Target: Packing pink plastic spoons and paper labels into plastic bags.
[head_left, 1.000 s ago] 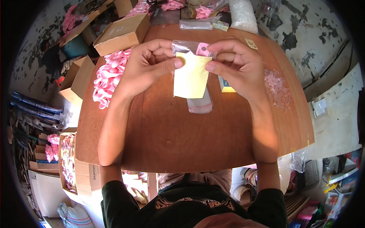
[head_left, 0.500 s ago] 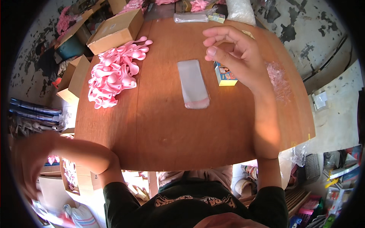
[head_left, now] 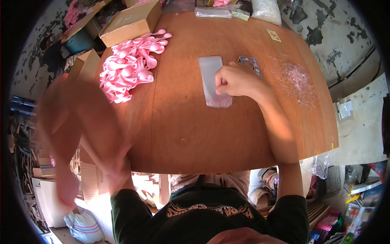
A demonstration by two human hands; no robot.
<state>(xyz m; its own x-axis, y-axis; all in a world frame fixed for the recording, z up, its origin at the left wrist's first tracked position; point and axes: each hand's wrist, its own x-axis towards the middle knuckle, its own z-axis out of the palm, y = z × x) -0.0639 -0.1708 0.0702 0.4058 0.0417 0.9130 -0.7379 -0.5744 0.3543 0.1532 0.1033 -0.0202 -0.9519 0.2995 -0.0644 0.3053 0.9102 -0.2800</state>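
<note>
My right hand (head_left: pixel 239 81) is closed, its fingers curled down at the right edge of a stack of clear plastic sleeves (head_left: pixel 210 77) on the wooden table. What its fingertips hold, if anything, is hidden. Behind that hand a small blue and yellow printed box (head_left: pixel 250 63) shows in part. My left hand (head_left: pixel 77 118) is raised off the table's left edge, smeared by motion, so its fingers cannot be read. A heap of pink plastic spoons (head_left: pixel 129 69) lies beyond it on the left of the table.
A brown cardboard box (head_left: pixel 130 22) stands behind the spoons. Thin clear pinkish strips (head_left: pixel 298 79) are scattered at the right, near a small yellow card (head_left: pixel 274 35). Along the far edge lie packed plastic sleeves (head_left: pixel 213 12) and a white bulging bag (head_left: pixel 266 11). A white sack (head_left: pixel 83 225) sits on the floor.
My right hand has come down from above the box to the sleeves and closed. My left hand has swung up and toward the table from the lower left. The view has shifted slightly.
</note>
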